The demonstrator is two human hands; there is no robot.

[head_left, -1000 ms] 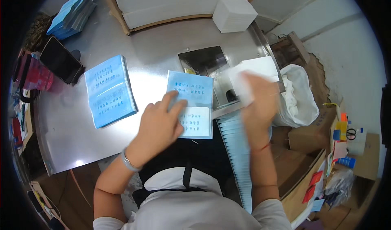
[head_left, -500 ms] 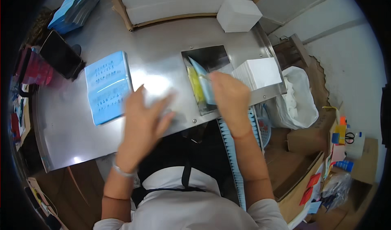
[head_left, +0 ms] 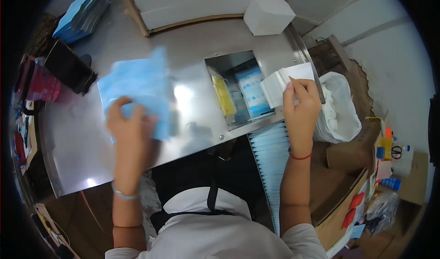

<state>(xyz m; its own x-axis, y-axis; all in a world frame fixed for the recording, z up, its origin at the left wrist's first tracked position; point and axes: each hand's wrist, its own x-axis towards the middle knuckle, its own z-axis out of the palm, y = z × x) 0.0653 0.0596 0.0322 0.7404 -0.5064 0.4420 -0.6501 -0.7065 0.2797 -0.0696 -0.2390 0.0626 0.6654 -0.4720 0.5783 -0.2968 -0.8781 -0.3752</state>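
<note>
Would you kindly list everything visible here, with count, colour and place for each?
steel table: one, silver, centre
table opening: one, holds a yellow and a blue-white item
blue packs: blurred stack, under left hand
white sheet stack: one, at right hand
white block: one, top edge
blue pile: one, upper left
black case: one, left
white bag: one, right
chute of blue packs: one row, below opening
left hand: on blue packs
right hand: touching white sheets
</note>
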